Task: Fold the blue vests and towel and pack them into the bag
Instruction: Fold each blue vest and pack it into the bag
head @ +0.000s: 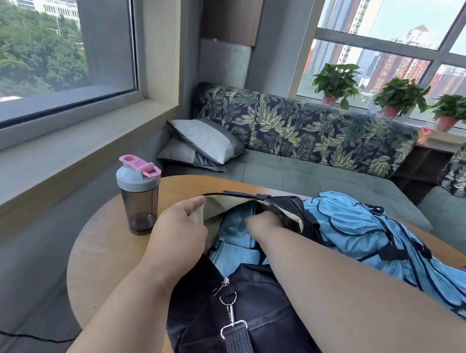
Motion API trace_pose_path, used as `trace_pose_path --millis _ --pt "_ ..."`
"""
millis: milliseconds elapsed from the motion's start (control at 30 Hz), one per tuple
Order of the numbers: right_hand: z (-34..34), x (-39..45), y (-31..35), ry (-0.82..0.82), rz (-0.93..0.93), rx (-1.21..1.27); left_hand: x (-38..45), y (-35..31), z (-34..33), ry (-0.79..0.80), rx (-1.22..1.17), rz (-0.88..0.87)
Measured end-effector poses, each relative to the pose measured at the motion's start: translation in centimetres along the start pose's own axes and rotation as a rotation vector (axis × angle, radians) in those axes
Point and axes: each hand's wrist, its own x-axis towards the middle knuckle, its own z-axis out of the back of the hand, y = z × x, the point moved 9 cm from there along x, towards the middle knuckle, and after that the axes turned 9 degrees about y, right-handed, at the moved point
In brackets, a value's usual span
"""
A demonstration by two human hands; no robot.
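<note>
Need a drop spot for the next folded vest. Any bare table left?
Bare table runs between the shaker bottle and left hand, and behind the bag. Crowded right: the blue vests cover it.

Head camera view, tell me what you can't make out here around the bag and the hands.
- Right hand fingertips: head view, buried among blue fabric inside the bag; grip unclear.
- Folded blue cloth in the bag: vest or towel, count unclear; bag flap and forearm cover it.
- Blue vests on the table: bunched, forearm covers part; number unclear.
- Bag's near end: cut by the bottom edge.
</note>
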Motion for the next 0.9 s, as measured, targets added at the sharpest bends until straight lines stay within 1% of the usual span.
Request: trace_pose_path --millis 33,67,100,133,200,233,267,300,367,467,500,533,633,767,833,900 --pt "0.9 -0.4 0.3 -0.109 0.034 -0.046 0.0 -0.2 -0.2 0.001 -0.001 0.002" --pt "1.3 -0.6 0.7 -0.157 0.082 -0.132 0.2 0.0 -0.4 -0.002 0.018 -0.007" --pt "0.7 -0.5 1.1 -0.127 0.135 -0.251 0.1 0.0 -0.5 -0.006 0.038 -0.014" --pt "-0.5 -0.4 1.4 -0.05 0.171 -0.396 0.2 0.2 -0.7 -0.01 0.041 -0.008" --pt "-3.4 0.1 1.0 0.154 0.182 -0.669 0.3 0.3 -1.0 0.004 0.06 -0.001" --pt "-4.3 0.1 0.7 0.216 0.186 -0.736 0.1 0.1 -1.1 0.004 0.077 -0.003" --pt "-4.6 0.1 0.4 0.244 0.187 -0.777 0.0 0.1 -1.2 0.002 0.089 -0.011" --pt "-4.6 -0.2 0.3 0.255 0.174 -0.793 -0.1 0.1 -1.1 0.001 0.095 -0.018" --pt "-4.2 -0.9 0.3 0.303 0.138 -0.746 -0.3 0.1 -1.1 0.006 0.119 -0.023" --pt "-4.4 -0.7 0.2 0.375 0.189 -0.873 -0.4 0.3 -1.1 0.011 0.132 -0.007" --pt "-4.6 0.2 0.0 0.375 0.196 -0.896 -0.4 0.3 -1.2 0.018 0.138 0.003" --pt "-4.2 -0.7 0.3 0.372 0.211 -0.9 -0.5 0.3 -1.3 0.023 0.14 0.004" --pt "-2.9 -2.7 0.9 0.378 0.217 -0.762 -0.3 0.2 -1.2 0.006 0.143 -0.021" --pt "-2.7 -1.6 0.5 0.383 0.222 -0.755 -0.1 0.2 -0.9 -0.024 0.129 -0.014" --pt "-3.1 -1.0 0.6 0.37 0.23 -0.833 -0.3 0.2 -0.9 -0.028 0.105 0.001" --pt "-3.1 -1.9 1.8 0.376 0.29 -0.93 -0.4 0.3 -1.2 -0.021 0.103 0.02"
